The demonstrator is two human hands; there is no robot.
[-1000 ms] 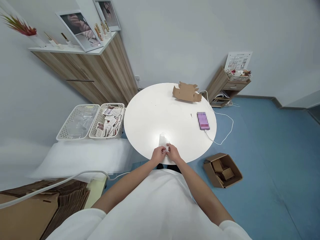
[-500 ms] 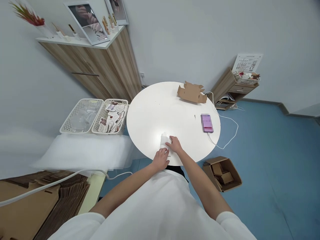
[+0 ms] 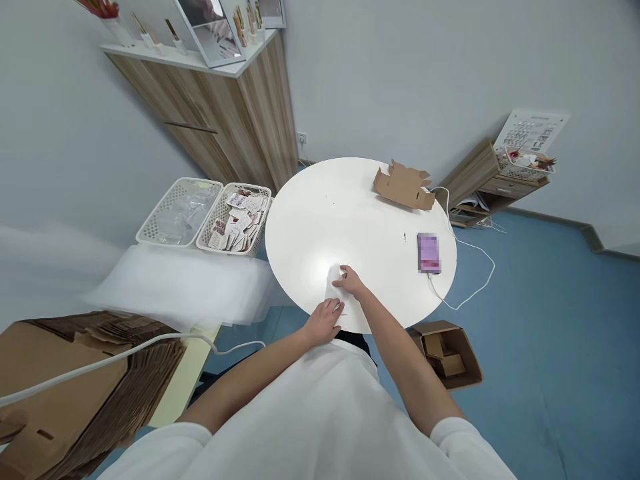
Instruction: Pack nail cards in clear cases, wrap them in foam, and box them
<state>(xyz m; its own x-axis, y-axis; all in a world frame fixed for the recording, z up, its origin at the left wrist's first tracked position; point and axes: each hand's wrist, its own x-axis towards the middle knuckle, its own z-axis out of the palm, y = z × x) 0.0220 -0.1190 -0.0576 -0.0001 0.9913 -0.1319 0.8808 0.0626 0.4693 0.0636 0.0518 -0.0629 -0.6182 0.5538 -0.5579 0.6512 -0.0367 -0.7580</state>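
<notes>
A small white wrapped bundle (image 3: 332,291), like folded foam sheet, lies near the front edge of the round white table (image 3: 310,200). My right hand (image 3: 351,283) grips its right side, thumb and fingers bent around it. Closer to my body, my left hand (image 3: 323,322) holds the lower end down, its fingers curled together on the white material. What is inside the bundle, if anything, is hidden.
A flattened cardboard box (image 3: 404,185) and a phone (image 3: 429,253) with a white cable lie on the table. To the left stand a basket of cards (image 3: 235,223), a basket of clear plastic (image 3: 183,213), white sheets (image 3: 180,287) and stacked cardboard (image 3: 85,380). A carton (image 3: 450,357) sits on the floor.
The camera view has shifted, so the surroundings appear moved to the right. Both hands stay on the white bundle, its upper end now looking narrower and smoother.
</notes>
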